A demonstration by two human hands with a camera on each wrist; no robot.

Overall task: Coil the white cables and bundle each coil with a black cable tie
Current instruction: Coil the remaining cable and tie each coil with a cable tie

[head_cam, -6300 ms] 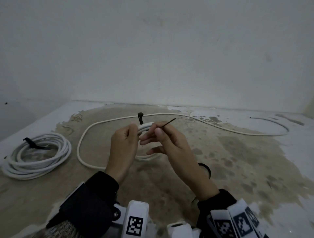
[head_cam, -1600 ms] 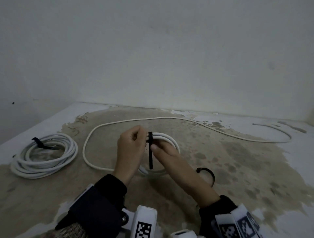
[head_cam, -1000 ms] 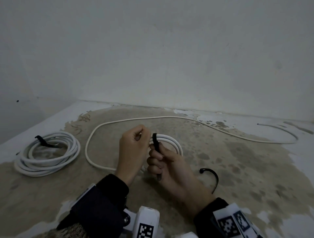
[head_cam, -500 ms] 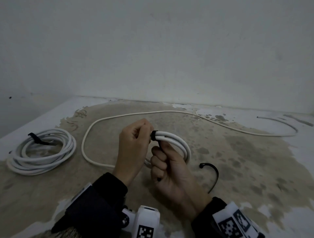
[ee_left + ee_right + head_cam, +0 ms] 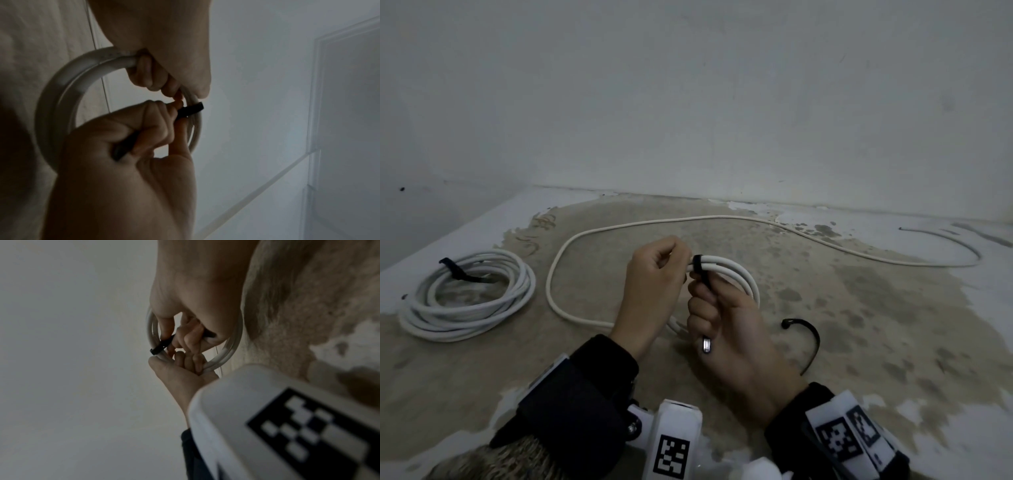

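Left hand (image 5: 654, 284) grips small white coil (image 5: 736, 274); right hand (image 5: 726, 329) clenched round black cable tie (image 5: 702, 277) tail. No readable writing, only square black-and-white markers (image 5: 671, 459) on wrists. Stained floor (image 5: 859, 308), plain white wall (image 5: 688, 102).

Dim, flat, cool light; faint shadows under the coil (image 5: 465, 294); wrist views dark, grainy, softly blurred; straight lines bow near the frame edges.
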